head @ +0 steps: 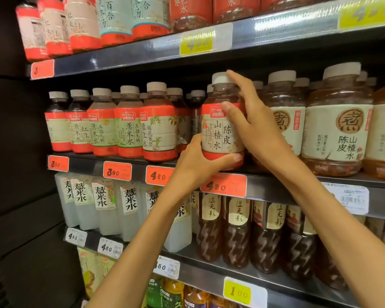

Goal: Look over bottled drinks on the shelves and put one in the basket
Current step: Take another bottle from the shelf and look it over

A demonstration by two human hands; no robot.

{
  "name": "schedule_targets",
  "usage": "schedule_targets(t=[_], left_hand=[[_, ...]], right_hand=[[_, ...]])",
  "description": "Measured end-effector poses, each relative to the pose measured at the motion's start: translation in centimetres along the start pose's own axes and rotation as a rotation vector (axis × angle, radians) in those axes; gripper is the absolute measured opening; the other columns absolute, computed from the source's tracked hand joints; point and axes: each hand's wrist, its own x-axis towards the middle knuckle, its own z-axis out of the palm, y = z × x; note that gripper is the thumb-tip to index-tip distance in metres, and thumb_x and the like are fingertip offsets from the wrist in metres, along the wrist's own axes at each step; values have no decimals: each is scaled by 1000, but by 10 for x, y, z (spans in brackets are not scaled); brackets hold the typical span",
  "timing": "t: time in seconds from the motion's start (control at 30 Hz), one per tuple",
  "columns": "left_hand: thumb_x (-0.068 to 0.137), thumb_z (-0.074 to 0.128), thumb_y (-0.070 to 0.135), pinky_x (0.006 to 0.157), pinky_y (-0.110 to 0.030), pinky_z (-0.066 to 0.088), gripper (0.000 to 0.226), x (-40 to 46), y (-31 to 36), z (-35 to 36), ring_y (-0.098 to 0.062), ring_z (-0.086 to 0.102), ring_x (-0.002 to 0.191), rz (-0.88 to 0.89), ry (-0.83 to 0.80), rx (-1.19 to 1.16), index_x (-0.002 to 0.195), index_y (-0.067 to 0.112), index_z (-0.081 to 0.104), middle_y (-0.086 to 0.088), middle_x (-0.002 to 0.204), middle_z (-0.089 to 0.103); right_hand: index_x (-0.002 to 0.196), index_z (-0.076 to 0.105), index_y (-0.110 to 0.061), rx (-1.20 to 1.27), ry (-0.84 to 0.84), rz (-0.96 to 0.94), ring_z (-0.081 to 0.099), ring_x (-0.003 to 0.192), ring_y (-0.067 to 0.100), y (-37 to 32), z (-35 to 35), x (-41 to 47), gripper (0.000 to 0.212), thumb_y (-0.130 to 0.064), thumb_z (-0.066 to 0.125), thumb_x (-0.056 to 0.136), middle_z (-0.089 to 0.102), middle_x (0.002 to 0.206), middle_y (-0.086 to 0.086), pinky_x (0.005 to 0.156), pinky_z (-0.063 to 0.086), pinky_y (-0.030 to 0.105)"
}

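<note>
- The shelves (pixel 129 57) fill the view, several tiers of bottled drinks behind a strip of price tags. No basket shows anywhere, so the bottle's destination is out of sight.
- On the middle tier, to the right of the held bottle, stand big jars (pixel 336 121) with pale lids. To its left runs a row of small bottles (pixel 129 123) with red-and-cream labels.
- The bottle (pixel 223 121) being looked over sits at the front edge of that middle tier, right of centre, label facing out. Whether its base rests on the shelf or is just lifted off it, I cannot tell.
- Judging by its look, it is a full plastic bottle of reddish drink: moderately heavy for its size, with walls that give a little under a squeeze, and not breakable. The printed sleeve is probably smooth and could slide if damp.
- The best hold seems to be around the labelled body, or cupped under the base. The neck and pale cap (pixel 220 77) offer only a steadying point.
- The right hand (pixel 251 121) reaches in from the right and wraps the upper body. Its thumb lies across the red band of the label, and its forefinger stretches up to touch the cap.
- The left hand (pixel 198 165) comes up from below and cradles the bottom left. Its thumb presses along the red lower band, and its fingers curl behind, so both hands are grasping the same bottle.
</note>
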Motion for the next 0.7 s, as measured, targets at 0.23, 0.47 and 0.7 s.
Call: schedule_targets(t=[0.23,0.47,0.7], left_hand=[[71,82,38,89,-22,51,76,-3,-2,-6,-3,60,108,-24,-69,-47,135,21,44,9,125,61],[78,77,10,85,-9,49,74,-4,-4,-13,6,58,105,-1,-110,-162,141,14,38,11,123,57],[74,81,22,98,-39,51,77,2,-5,-9,-17,60,113,80,-71,-53,141,17,43,-5,133,56]], right_hand=[[150,23,-19,27,12,-4,39,135,19,5,4,-1,52,-16,43,102,35,150,5,108,38,44],[139,35,-15,84,35,41,48,124,18,3,3,-1,40,-15,45,100,44,139,6,102,43,45],[144,33,-12,-130,74,73,41,130,17,0,12,-6,43,-12,42,102,38,146,9,104,35,23]])
